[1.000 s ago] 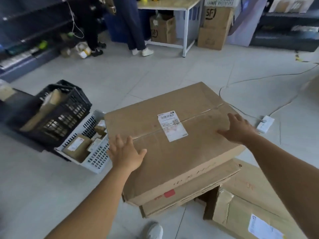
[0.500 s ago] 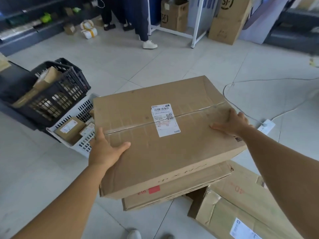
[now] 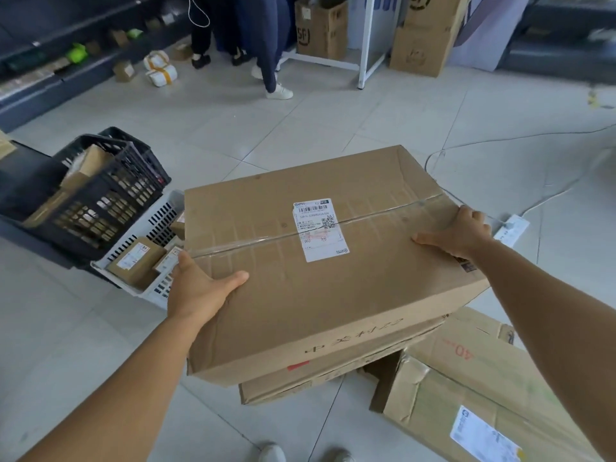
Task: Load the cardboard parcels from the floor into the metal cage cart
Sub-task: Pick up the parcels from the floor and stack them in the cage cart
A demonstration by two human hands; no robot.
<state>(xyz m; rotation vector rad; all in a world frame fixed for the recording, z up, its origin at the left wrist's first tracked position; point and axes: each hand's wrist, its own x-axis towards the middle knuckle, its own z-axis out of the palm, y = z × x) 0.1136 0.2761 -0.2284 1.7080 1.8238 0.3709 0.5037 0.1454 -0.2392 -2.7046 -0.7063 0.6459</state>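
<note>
A large flat cardboard parcel (image 3: 333,295) with a white shipping label and clear tape fills the centre. My left hand (image 3: 200,288) grips its left edge, thumb on top and fingers over the side. My right hand (image 3: 456,231) grips the right edge the same way. The parcel is above another flat parcel (image 3: 320,371) with a red mark on its side. Whether the two touch is hidden. A third, crumpled parcel (image 3: 473,395) lies on the floor at lower right. No metal cage cart is in view.
A black crate (image 3: 100,201) and a white basket (image 3: 156,228) with small parcels stand at left. A power strip (image 3: 510,228) and cables lie on the tiles at right. People's legs (image 3: 266,45), a white table frame and stacked boxes (image 3: 423,38) are at the back.
Both hands have moved from the parcel's top to its side edges and taken hold. The parcel sits closer and larger in view.
</note>
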